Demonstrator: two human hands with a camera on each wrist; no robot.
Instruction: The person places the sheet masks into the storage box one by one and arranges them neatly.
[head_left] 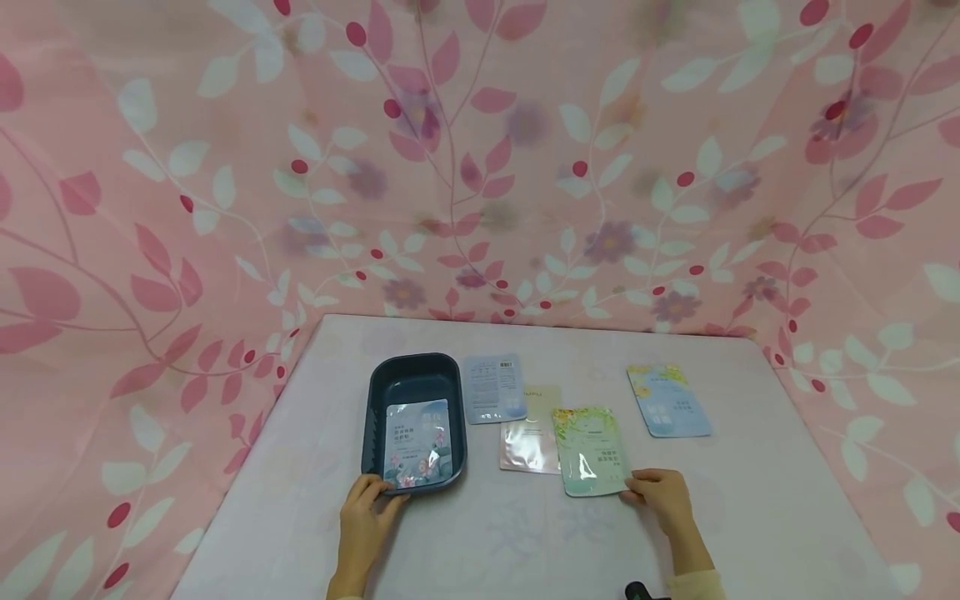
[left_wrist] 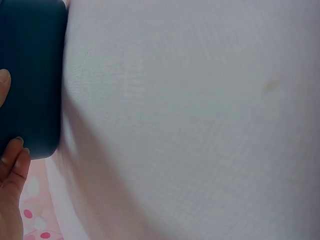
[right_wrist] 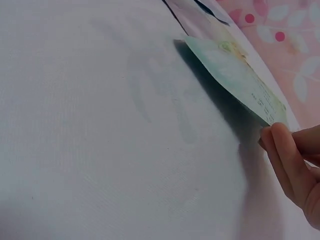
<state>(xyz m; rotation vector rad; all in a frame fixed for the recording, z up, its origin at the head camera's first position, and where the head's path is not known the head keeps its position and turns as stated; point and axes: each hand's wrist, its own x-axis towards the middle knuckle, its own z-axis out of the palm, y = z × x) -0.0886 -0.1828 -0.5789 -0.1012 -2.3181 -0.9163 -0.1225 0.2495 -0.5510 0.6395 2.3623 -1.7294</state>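
In the head view my left hand (head_left: 363, 525) holds the near-left corner of a dark blue plastic tray (head_left: 414, 367). The left wrist view shows its fingertips (left_wrist: 18, 150) against the tray's outer wall (left_wrist: 35, 65). A pale blue face mask packet (head_left: 417, 442) with pink flowers lies inside the tray. My right hand (head_left: 663, 497) pinches the lower right corner of a green face mask packet (head_left: 592, 454). In the right wrist view that packet (right_wrist: 235, 80) tilts up off the cloth, with a shadow beneath it.
Right of the tray lies a light blue packet (head_left: 495, 390), back side up. A beige and pink packet (head_left: 528, 442) is partly covered by the green one. Farther right is a blue and yellow packet (head_left: 670, 404). A small black object (head_left: 637, 591) shows at the near edge.
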